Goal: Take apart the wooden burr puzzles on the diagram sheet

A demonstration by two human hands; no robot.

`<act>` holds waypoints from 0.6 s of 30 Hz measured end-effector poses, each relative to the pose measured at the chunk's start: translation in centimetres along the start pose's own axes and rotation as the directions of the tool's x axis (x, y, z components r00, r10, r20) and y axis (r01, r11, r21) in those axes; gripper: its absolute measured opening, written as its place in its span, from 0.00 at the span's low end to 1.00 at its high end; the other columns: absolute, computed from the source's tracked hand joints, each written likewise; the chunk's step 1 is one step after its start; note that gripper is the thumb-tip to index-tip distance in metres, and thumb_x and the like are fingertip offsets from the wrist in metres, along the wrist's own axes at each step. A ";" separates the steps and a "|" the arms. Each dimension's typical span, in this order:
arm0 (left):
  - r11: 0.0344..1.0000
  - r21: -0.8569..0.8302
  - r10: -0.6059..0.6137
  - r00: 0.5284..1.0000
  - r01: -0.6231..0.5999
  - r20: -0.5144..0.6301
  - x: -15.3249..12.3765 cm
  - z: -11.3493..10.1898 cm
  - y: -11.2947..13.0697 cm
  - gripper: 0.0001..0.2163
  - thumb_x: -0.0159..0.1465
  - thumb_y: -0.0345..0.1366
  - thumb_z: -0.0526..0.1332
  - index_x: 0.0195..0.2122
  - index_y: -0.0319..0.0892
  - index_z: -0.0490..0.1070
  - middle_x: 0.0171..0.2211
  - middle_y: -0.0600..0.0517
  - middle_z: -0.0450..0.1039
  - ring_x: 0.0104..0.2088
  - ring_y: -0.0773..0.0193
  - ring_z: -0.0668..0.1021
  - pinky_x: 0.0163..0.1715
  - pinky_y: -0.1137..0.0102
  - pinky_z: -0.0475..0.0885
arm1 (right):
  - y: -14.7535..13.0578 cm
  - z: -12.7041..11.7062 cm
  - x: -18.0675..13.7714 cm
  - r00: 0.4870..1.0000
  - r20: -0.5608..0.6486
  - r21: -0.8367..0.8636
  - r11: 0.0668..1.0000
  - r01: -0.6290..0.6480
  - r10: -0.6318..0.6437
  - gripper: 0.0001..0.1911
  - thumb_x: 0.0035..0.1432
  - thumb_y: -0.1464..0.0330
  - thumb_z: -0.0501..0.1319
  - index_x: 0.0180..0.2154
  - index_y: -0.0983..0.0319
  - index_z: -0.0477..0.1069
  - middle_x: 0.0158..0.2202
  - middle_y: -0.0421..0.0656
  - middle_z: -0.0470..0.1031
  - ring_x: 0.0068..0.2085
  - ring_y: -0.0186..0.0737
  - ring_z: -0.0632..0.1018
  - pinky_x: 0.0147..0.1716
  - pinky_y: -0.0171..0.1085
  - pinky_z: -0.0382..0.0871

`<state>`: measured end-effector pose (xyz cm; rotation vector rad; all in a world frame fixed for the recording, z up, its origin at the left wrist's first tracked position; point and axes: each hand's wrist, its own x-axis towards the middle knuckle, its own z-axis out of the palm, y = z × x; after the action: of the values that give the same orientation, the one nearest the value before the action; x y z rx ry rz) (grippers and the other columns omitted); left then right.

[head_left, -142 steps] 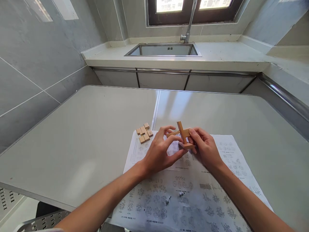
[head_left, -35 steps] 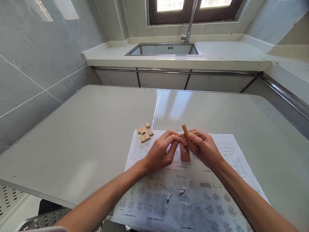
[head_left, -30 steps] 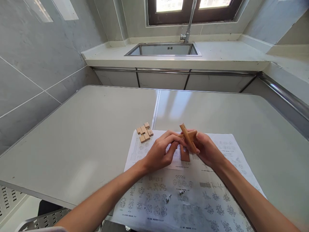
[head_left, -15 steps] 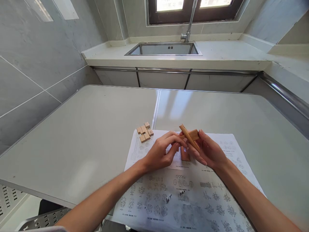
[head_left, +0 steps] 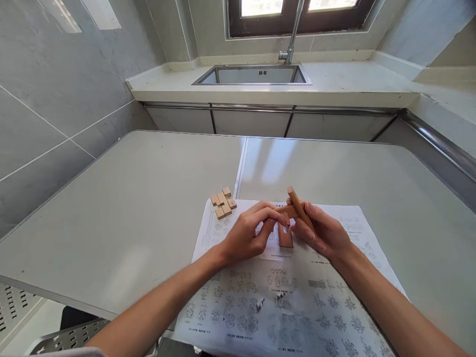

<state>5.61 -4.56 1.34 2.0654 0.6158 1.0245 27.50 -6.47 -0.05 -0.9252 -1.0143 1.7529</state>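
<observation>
Two flat wooden pieces cross each other between my hands, above the printed sheet. My left hand (head_left: 258, 228) pinches the near-level wooden piece (head_left: 288, 211) at its left end. My right hand (head_left: 322, 230) grips the slanted wooden stick (head_left: 300, 208), which crosses the right end of the other piece. Whether the two are joined cannot be made out. Below them a reddish-brown wooden piece (head_left: 286, 239) lies on the paper, partly covered by my fingers. Left of my hands, a small interlocked wooden block cluster (head_left: 223, 202) sits at the sheet's upper left corner.
A large printed sheet (head_left: 275, 327) with puzzle-like diagrams lies under my forearms on the pale table (head_left: 148, 198). Beyond the table's far edge stand a white counter (head_left: 345, 77), a steel sink (head_left: 256, 74) and a faucet (head_left: 288, 54). A tiled wall (head_left: 74, 74) rises at left.
The slanted stick has shifted right along the level piece and stands steeper, with my right hand moving with it. My left hand stays nearly still. More of the reddish-brown piece shows.
</observation>
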 end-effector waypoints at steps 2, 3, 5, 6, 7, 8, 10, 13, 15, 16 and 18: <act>1.000 0.009 -0.002 1.000 0.002 -0.011 0.0 0.0 -0.1 0.10 0.75 0.28 0.54 0.44 0.43 0.74 0.45 0.47 0.78 0.46 0.61 0.82 0.49 0.63 0.79 | 0.0 0.0 0.0 1.000 -0.019 0.032 0.999 0.011 -0.011 0.24 0.64 0.46 0.64 0.45 0.60 0.78 0.14 0.32 0.64 0.10 0.29 0.55 0.14 0.35 0.47; 1.000 0.010 -0.001 1.000 0.001 -0.019 0.0 0.0 -0.1 0.10 0.75 0.28 0.53 0.44 0.43 0.74 0.45 0.47 0.78 0.46 0.62 0.82 0.48 0.63 0.79 | 0.1 0.0 0.0 1.000 -0.013 0.046 0.999 0.014 -0.013 0.23 0.64 0.47 0.64 0.45 0.59 0.78 0.14 0.32 0.64 0.10 0.29 0.56 0.14 0.35 0.48; 1.000 0.009 0.001 1.000 0.000 -0.031 0.0 0.1 -0.1 0.10 0.75 0.28 0.53 0.44 0.43 0.75 0.44 0.47 0.78 0.45 0.62 0.81 0.48 0.64 0.78 | 0.2 -0.1 0.0 1.000 0.001 0.081 0.997 0.017 -0.017 0.21 0.64 0.48 0.65 0.46 0.58 0.77 0.14 0.31 0.64 0.10 0.29 0.56 0.14 0.35 0.48; 1.000 0.009 0.001 0.999 0.000 -0.036 0.0 0.1 -0.1 0.10 0.76 0.28 0.53 0.44 0.43 0.75 0.44 0.47 0.78 0.45 0.62 0.81 0.48 0.64 0.78 | 0.2 -0.2 0.1 1.000 0.001 0.103 0.994 0.021 -0.021 0.20 0.64 0.49 0.66 0.45 0.58 0.77 0.13 0.31 0.63 0.10 0.28 0.55 0.13 0.34 0.46; 1.000 0.009 0.000 0.999 0.001 -0.041 0.0 0.1 -0.1 0.10 0.76 0.28 0.53 0.44 0.43 0.75 0.44 0.47 0.78 0.45 0.62 0.81 0.48 0.64 0.78 | 0.3 -0.3 0.1 1.000 -0.007 0.126 0.992 0.029 -0.029 0.19 0.64 0.49 0.66 0.45 0.57 0.77 0.13 0.30 0.63 0.10 0.28 0.54 0.12 0.34 0.44; 1.000 0.009 -0.002 0.999 0.002 -0.046 0.0 0.1 -0.1 0.10 0.76 0.28 0.53 0.44 0.43 0.75 0.45 0.47 0.78 0.45 0.62 0.81 0.48 0.64 0.78 | 0.3 -0.3 0.1 0.999 -0.020 0.143 0.989 0.038 -0.035 0.18 0.64 0.50 0.67 0.45 0.57 0.77 0.13 0.30 0.62 0.09 0.28 0.53 0.12 0.34 0.42; 1.000 0.009 -0.005 0.999 0.006 -0.054 0.1 0.2 -0.2 0.10 0.75 0.28 0.54 0.44 0.43 0.75 0.45 0.47 0.79 0.45 0.62 0.81 0.48 0.64 0.78 | 0.4 -0.2 0.2 0.998 -0.049 0.161 0.986 0.054 -0.046 0.17 0.64 0.51 0.67 0.45 0.56 0.77 0.12 0.30 0.62 0.09 0.27 0.52 0.11 0.34 0.39; 1.000 0.011 -0.004 0.999 0.005 -0.053 0.0 0.2 -0.3 0.10 0.75 0.28 0.54 0.45 0.43 0.75 0.46 0.46 0.79 0.46 0.61 0.81 0.48 0.64 0.78 | 0.3 0.0 0.3 0.995 -0.073 0.155 0.985 0.075 -0.064 0.15 0.65 0.51 0.67 0.45 0.54 0.77 0.13 0.29 0.60 0.10 0.27 0.51 0.12 0.35 0.44; 1.000 0.015 -0.006 0.998 0.007 -0.057 0.0 0.2 -0.3 0.10 0.75 0.28 0.54 0.45 0.43 0.75 0.46 0.46 0.79 0.46 0.61 0.81 0.47 0.64 0.78 | 0.1 0.1 0.3 0.989 -0.116 0.160 0.981 0.113 -0.095 0.14 0.66 0.51 0.65 0.45 0.53 0.77 0.13 0.28 0.55 0.10 0.28 0.49 0.14 0.35 0.48; 1.000 0.020 -0.012 0.998 0.014 -0.067 0.0 0.2 -0.3 0.10 0.75 0.28 0.54 0.45 0.42 0.76 0.46 0.46 0.79 0.46 0.61 0.81 0.47 0.65 0.77 | -0.1 0.0 0.3 0.982 -0.151 0.170 0.975 0.141 -0.115 0.13 0.67 0.52 0.64 0.45 0.52 0.77 0.13 0.27 0.52 0.11 0.28 0.48 0.15 0.36 0.49; 0.999 0.030 -0.036 0.994 0.040 -0.100 0.0 0.2 -0.3 0.10 0.75 0.27 0.54 0.44 0.42 0.76 0.44 0.47 0.79 0.44 0.62 0.81 0.47 0.65 0.77 | -0.5 -0.1 0.3 0.961 -0.230 0.200 0.959 0.203 -0.156 0.10 0.69 0.54 0.62 0.43 0.51 0.76 0.13 0.27 0.47 0.12 0.29 0.44 0.16 0.36 0.49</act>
<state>5.74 -4.48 0.99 2.0315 0.7236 1.1073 27.65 -6.07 0.34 -0.8295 -0.7245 1.5408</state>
